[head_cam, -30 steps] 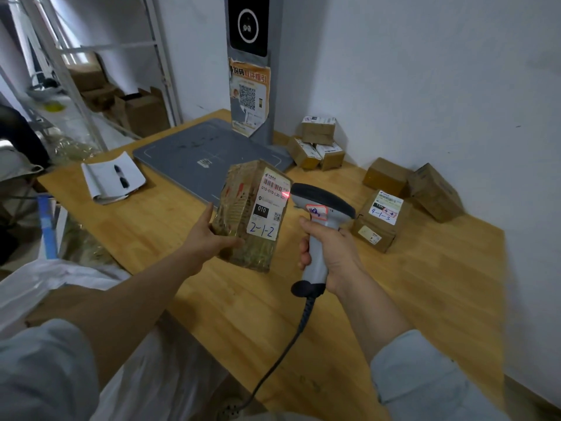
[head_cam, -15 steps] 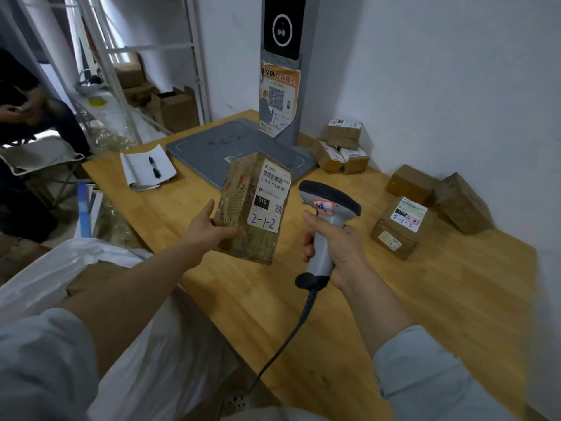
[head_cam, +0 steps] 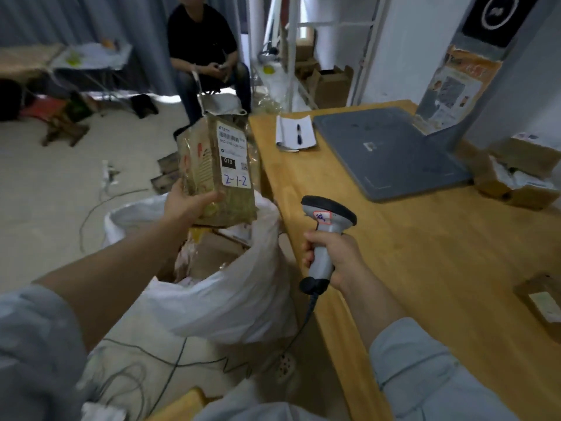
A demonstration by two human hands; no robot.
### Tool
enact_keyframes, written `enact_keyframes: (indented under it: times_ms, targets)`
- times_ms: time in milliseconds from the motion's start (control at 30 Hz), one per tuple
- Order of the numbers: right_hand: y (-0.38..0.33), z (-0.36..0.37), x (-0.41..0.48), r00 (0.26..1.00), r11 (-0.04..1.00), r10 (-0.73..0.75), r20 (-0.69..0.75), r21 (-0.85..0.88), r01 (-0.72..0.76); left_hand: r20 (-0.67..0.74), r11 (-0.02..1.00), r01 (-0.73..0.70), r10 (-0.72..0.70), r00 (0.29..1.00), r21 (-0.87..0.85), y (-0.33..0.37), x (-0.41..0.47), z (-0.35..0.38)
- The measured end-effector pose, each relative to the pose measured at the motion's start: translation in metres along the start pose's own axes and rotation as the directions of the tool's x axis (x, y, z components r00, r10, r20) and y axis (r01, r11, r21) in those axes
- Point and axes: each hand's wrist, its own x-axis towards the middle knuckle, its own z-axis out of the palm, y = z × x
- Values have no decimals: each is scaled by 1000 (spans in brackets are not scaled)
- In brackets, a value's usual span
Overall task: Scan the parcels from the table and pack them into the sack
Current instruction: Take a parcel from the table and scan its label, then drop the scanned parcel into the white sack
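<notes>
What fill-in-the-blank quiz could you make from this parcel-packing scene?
1. The left hand holds the parcel above the open ____.
2. The right hand grips a ____.
3. The handwriting on the parcel's label reads ____.
4. On the table, a ____ lies on the notepad.

Missing words: sack; scanner; 2-1-2; pen.

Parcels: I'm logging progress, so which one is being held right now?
The parcel marked 2-1-2, gripped by the left hand above the white sack; the other boxes lie on the wooden table.
</notes>
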Motion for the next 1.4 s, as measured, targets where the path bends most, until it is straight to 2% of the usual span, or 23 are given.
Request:
enact_keyframes:
  times_ms: [133, 267, 367, 467, 533, 600, 700, 800, 933, 1033, 1067, 1200, 1300, 1400]
  targets:
    - [14, 33, 14, 997, 987, 70, 27, -149, -65, -154, 998, 58, -54, 987, 17, -25, 8, -46]
    - [26, 60, 30, 996, 981, 78, 41, -180, -69, -226, 976, 158, -122, 967, 152, -50, 20, -73]
    - [32, 70, 42, 995, 953, 92, 32, -292, -79, -265, 953, 252, -203, 943, 169, -66, 32, -80]
    - [34, 74, 55, 994, 923, 105, 15, -373, -92, -220, 917, 258, -197, 956, 303, -72, 52, -88]
    - [36, 74, 62, 992, 904, 124, -3, -412, -115, -177, 849, 251, -189, 966, 465, -74, 65, -89]
    - [40, 74, 69, 987, 895, 159, -15, -419, -150, -122, 805, 242, -210, 970, 541, -76, 78, -87]
    - [45, 74, 76, 981, 905, 194, -12, -384, -183, -105, 827, 285, -268, 958, 485, -87, 97, -75]
    - [46, 76, 82, 979, 921, 203, -3, -338, -192, -106, 761, 305, -301, 948, 572, -106, 107, -66]
    - [47, 77, 86, 978, 938, 206, 19, -288, -192, -71, 727, 364, -401, 913, 582, -114, 115, -54]
    - [47, 73, 87, 980, 945, 198, 29, -270, -183, -35, 736, 341, -397, 917, 585, -121, 124, -52]
    - [47, 72, 87, 979, 947, 202, 33, -263, -186, -33, 742, 343, -398, 917, 576, -143, 145, -54]
    - [45, 65, 86, 978, 954, 202, 47, -237, -185, -32, 753, 239, -279, 960, 613, -107, 121, -29]
    - [41, 57, 80, 980, 964, 193, 46, -193, -181, 2, 734, 131, -178, 984, 666, -79, 104, -6]
    - [27, 38, 71, 986, 978, 162, 36, -140, -156, 171, 696, -99, -35, 985, 711, -30, 71, 53]
